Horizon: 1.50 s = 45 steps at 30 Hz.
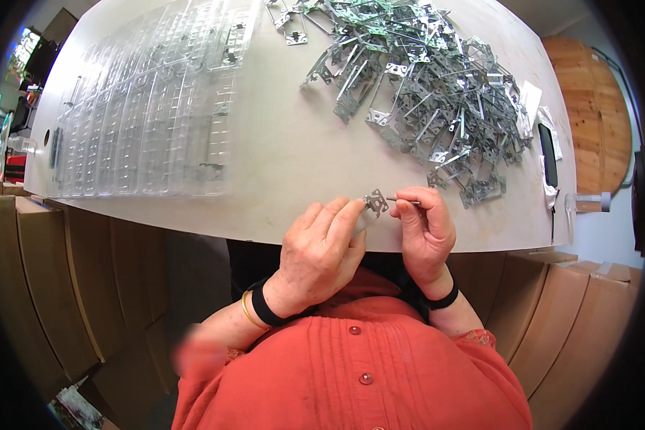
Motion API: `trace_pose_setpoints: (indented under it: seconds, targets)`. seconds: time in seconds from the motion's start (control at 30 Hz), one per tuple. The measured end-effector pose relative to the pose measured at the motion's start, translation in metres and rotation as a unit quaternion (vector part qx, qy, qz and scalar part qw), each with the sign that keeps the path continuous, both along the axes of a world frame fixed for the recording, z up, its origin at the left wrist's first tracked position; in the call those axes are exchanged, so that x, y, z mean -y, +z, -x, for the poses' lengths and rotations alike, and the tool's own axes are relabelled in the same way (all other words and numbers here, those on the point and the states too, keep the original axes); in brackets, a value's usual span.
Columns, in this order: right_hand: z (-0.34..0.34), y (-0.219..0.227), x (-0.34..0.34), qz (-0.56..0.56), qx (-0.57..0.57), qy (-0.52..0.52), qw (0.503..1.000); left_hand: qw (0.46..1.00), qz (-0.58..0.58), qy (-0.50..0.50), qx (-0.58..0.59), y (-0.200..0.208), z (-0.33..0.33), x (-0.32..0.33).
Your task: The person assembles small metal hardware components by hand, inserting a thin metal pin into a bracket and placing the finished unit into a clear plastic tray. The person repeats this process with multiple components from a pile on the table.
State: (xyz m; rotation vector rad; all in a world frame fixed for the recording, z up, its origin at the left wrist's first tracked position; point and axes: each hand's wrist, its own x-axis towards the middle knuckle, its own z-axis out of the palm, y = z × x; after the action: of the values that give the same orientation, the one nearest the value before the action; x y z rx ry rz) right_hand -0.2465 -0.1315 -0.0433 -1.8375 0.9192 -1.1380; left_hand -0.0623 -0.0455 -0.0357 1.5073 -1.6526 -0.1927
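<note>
Near the table's front edge, my left hand (320, 252) is closed round a small flat metal bracket (376, 203) with cut-outs, whose end sticks out past the fingertips. Most of that part is hidden by the fingers. My right hand (428, 233) pinches a thin metal pin-like tool (405, 201), its tip pointing left toward the bracket. Whether the tip touches the bracket I cannot tell. Beyond my hands spreads a large heap of similar metal brackets (437, 93), tangled together.
Clear plastic trays (143, 122) with many compartments cover the table's left side; some hold metal parts. A dark phone-like object (548, 154) lies at the right edge near white paper (529, 104). Cardboard boxes (46, 287) stand below on both sides. A wooden round top (591, 115) stands behind.
</note>
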Motion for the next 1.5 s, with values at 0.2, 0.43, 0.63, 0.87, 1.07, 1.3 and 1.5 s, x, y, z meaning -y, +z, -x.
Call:
trace_pose_setpoints:
  seconds: [0.2, 0.43, 0.63, 0.87, 1.07, 1.3, 1.5]
  targets:
    - [-0.0002, 0.0021, 0.0012, 0.007, -0.012, -0.004, 1.000, 1.000, -0.005, -0.021, 0.002, 0.0036, 0.0019, -0.0019]
    - [-0.0023, 0.0037, 0.0047, 0.053, -0.040, 0.005, 0.998, 1.000, -0.009, -0.028, 0.010, 0.0039, 0.0035, -0.0013]
    - [-0.0026, 0.0053, 0.0045, 0.063, -0.055, 0.006, 0.997, 0.999, -0.009, -0.030, 0.006, 0.0042, 0.0031, -0.0012]
    - [-0.0026, 0.0046, 0.0036, 0.054, -0.053, 0.004, 0.997, 0.999, -0.012, -0.031, 0.006, 0.0043, 0.0034, -0.0019]
    - [-0.0046, 0.0073, 0.0055, 0.113, -0.081, 0.008, 0.990, 0.999, -0.013, -0.034, 0.002, 0.0042, 0.0025, -0.0017]
    - [-0.0035, 0.0044, 0.0046, 0.089, -0.063, 0.006, 0.994, 0.999, -0.012, -0.035, -0.002, 0.0029, 0.0023, -0.0019]
    - [-0.0051, 0.0065, 0.0055, 0.108, -0.074, 0.003, 0.991, 0.999, -0.013, -0.033, -0.004, 0.0025, 0.0026, -0.0027]
